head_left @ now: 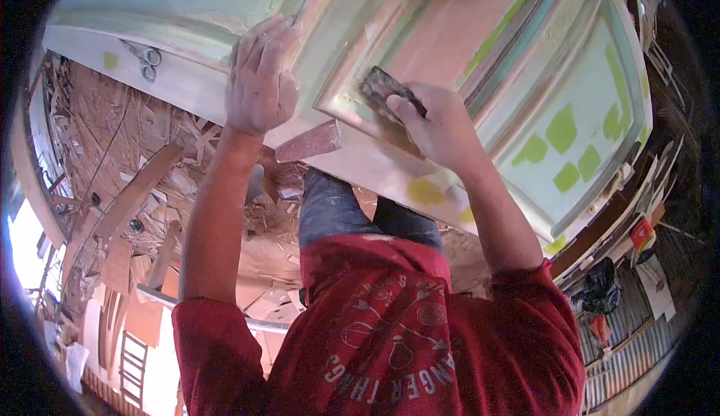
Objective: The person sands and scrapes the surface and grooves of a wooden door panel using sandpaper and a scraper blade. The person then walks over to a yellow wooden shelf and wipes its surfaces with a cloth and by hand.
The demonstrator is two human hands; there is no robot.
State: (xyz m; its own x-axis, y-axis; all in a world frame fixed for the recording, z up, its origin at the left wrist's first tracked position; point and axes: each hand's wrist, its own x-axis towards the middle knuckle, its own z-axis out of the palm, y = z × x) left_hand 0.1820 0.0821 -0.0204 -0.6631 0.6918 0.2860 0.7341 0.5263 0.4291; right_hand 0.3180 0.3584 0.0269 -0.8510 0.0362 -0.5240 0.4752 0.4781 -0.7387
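Observation:
A pale green and cream panelled door (420,64) lies flat before me, with raised mouldings and bright green filler patches. My right hand (442,127) is closed around a dark, worn sanding block (386,90), which rests on the door beside a moulding. My left hand (260,79) lies on the door's surface, fingers stretched out, holding nothing. Just below and right of it, a pinkish, curled piece of sandpaper (309,141) sits at the near edge, partly overhanging. The block's underside is hidden.
Scissors (147,59) lie on the door's near left edge. Wood scraps and shavings (165,169) cover the ground on the left, with long boards (142,187) among them. A black plastic bag (600,285) and corrugated metal sheets (622,348) are at lower right.

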